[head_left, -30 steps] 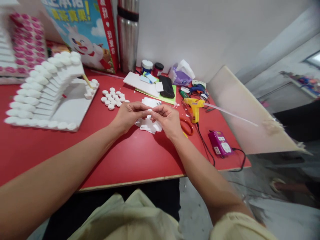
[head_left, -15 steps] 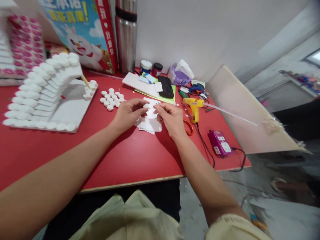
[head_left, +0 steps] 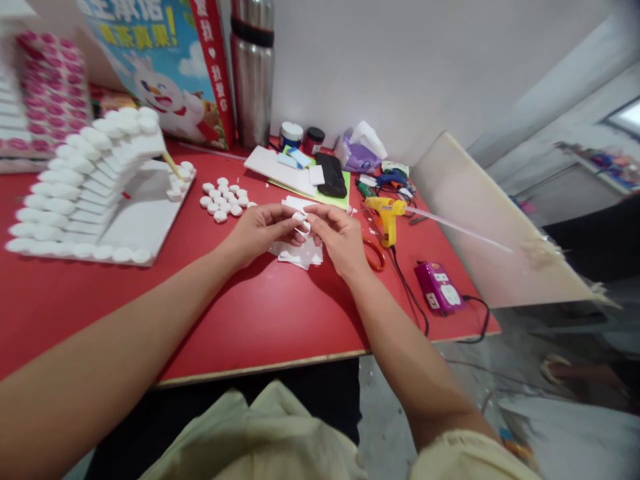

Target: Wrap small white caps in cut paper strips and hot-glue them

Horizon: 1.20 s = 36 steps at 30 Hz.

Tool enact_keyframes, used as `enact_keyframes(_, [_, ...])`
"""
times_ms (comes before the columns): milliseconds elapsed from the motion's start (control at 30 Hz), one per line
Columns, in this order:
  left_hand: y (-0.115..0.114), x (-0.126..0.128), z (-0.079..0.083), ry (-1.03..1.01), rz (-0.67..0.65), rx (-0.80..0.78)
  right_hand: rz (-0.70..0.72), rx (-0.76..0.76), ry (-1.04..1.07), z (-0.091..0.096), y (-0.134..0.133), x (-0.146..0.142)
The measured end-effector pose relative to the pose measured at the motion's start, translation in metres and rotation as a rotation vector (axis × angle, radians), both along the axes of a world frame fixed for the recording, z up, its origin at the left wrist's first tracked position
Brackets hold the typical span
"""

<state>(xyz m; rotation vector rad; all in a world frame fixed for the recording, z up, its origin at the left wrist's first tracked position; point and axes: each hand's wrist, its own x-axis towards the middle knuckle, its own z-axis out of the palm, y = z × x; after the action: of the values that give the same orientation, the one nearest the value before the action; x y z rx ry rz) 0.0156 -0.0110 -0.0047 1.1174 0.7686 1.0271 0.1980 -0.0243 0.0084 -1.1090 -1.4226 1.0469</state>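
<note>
My left hand (head_left: 260,232) and my right hand (head_left: 341,239) meet over the red table, thumbs and fingertips closed on a small white piece (head_left: 301,219). It looks rounded or curled, but the fingers partly cover it. Under the fingertips lies a stack of white paper pieces (head_left: 301,256). Just left of my left hand sits a cluster of small round white pieces (head_left: 223,200). Right of my right hand, the orange handle of a tool, probably scissors (head_left: 374,255), shows from beneath it.
A white stepped model edged with round pieces (head_left: 80,180) stands left. A yellow glue gun (head_left: 389,217) with a long clear stick and a purple power block (head_left: 440,287) lie right. Behind are a steel flask (head_left: 253,83), jars, a black pouch (head_left: 332,175) and a tissue pack (head_left: 361,148).
My fingertips have come closer together, and the right hand has shifted slightly left. More of the white piece shows between them now.
</note>
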Motion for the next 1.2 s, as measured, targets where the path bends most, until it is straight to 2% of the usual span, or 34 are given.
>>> enact_keyframes(267, [0.000,0.001,0.001,0.008,0.017,0.002,0.003,0.098,-0.153,0.000,-0.001,-0.002])
enact_keyframes(500, [0.000,0.001,0.002,-0.024,0.055,-0.001,0.001,0.098,-0.141,-0.004,0.000,-0.002])
enact_keyframes(733, [0.000,0.000,0.004,0.078,0.037,0.007,-0.072,0.177,-0.282,-0.011,0.002,0.000])
enact_keyframes(967, [0.002,-0.003,-0.002,0.103,0.017,-0.001,-0.085,0.225,-0.326,-0.007,0.000,0.001])
enact_keyframes(1100, [0.001,-0.002,-0.001,0.076,-0.020,-0.023,-0.093,0.204,-0.327,-0.005,-0.001,0.000])
enact_keyframes(1200, [0.001,-0.001,-0.001,0.033,-0.043,-0.080,-0.067,0.083,-0.243,-0.006,0.000,-0.002])
